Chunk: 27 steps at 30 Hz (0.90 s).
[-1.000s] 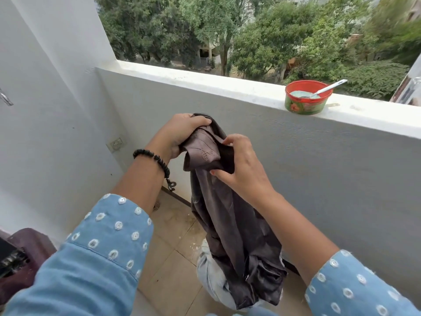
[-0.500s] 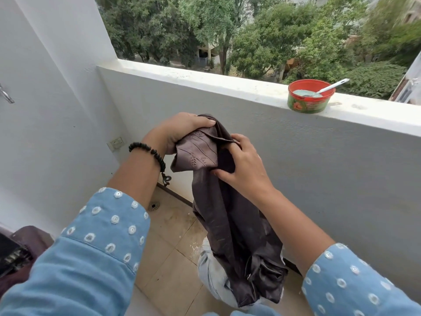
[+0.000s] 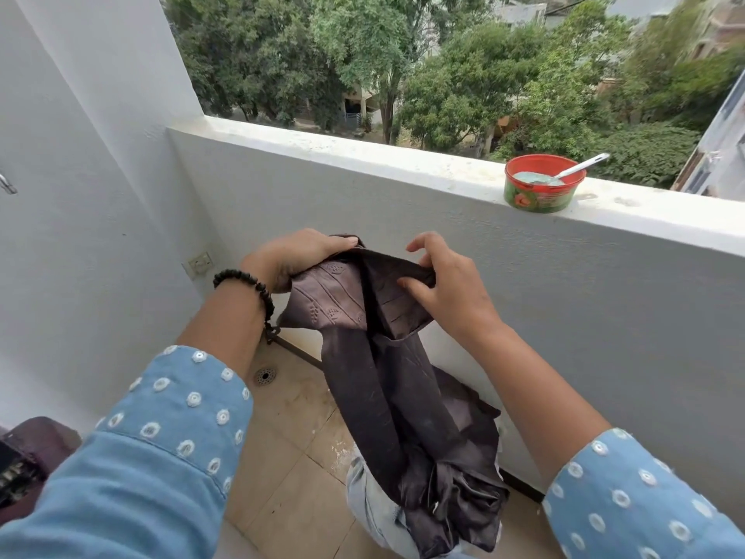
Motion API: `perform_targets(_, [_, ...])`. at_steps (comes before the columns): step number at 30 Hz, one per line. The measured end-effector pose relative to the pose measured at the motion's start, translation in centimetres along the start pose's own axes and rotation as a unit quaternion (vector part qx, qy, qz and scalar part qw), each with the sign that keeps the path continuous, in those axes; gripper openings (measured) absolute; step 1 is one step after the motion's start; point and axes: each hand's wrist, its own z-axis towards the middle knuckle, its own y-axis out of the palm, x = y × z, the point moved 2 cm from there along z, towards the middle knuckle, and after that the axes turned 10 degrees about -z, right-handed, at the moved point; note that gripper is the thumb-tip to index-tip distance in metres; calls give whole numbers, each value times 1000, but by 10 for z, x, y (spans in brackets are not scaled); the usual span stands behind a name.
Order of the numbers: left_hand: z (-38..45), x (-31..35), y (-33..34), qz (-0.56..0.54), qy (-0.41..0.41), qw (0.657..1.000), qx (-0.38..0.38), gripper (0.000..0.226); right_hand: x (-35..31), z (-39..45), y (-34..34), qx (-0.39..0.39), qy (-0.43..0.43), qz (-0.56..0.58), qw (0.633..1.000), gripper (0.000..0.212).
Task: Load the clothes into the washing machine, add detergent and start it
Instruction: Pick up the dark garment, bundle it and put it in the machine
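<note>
Above the tiled balcony floor (image 3: pixel 290 470), in front of the parapet wall (image 3: pixel 564 316), I hold a dark brown garment (image 3: pixel 387 397) up by its top edge with both hands. My left hand (image 3: pixel 300 256) grips the embroidered upper corner, fingers curled over the cloth from above, a black bead bracelet (image 3: pixel 246 282) on that wrist. My right hand (image 3: pixel 447 284) pinches the opposite fold of the same edge between thumb and lower fingers, while its upper fingers lift free of the fabric. The hands are apart, and the cloth stretches between them.

From there the garment hangs down in long folds, and its bunched lower end rests on a pale blue piece of clothing (image 3: pixel 375 506) lying on the floor near the foot of the wall. Both my sleeves (image 3: pixel 173 421) are light blue with small white embroidered rings.

On top of the parapet ledge (image 3: pixel 363 155), toward its right end, stands a red tub (image 3: pixel 544 187) with a green label, holding pale powder and a white spoon (image 3: pixel 580 169) whose handle leans out over the rim. A round floor drain (image 3: pixel 265 376) sits in the tiles near the left corner, and a wall socket (image 3: pixel 198 263) is fixed on the left wall beside that corner. At the bottom left edge of the view is a dark maroon object (image 3: pixel 36 449); I cannot tell what it is.
</note>
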Motion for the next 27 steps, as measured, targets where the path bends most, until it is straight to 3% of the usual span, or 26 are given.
perform_targets(2, [9, -7, -2, 84, 17, 996, 28, 41, 0, 5, -5, 0, -5, -32, 999, 13])
perform_targets(5, [14, -14, 0, 166, 45, 985, 29, 39, -2, 11, -15, -13, -1, -50, 999, 8])
perform_targets(9, [4, -13, 25, 182, 92, 976, -79, 50, -7, 18, -26, -88, -17, -77, 993, 11])
perform_targets(11, [1, -15, 45, 146, 125, 974, -124, 37, -11, 20, -30, -108, -33, -90, 990, 10])
perform_targets(13, [4, -23, 62, 164, 185, 966, -76, 21, -14, 22, -35, -120, -41, -93, 988, 8])
perform_targets(15, [9, -31, 68, 200, 226, 953, 28, 11, -14, 23, -42, -128, -37, -76, 988, 7])
perform_targets(17, [13, -42, 71, 220, 227, 943, 107, 16, -12, 23, -52, -134, -37, -63, 988, 6])
perform_targets(21, [15, -63, 81, 250, 197, 925, 207, 7, -8, 24, -78, -141, -57, -23, 988, 6])
perform_targets(22, [16, -69, 82, 231, 188, 928, 225, 14, -6, 25, -85, -142, -59, 1, 988, 6])
perform_targets(24, [17, -79, 80, 199, 151, 935, 252, 26, 2, 28, -98, -149, -61, 65, 985, 10])
perform_targets(27, [20, -91, 71, 191, 97, 940, 265, 17, 16, 31, -113, -116, -62, 181, 975, 23])
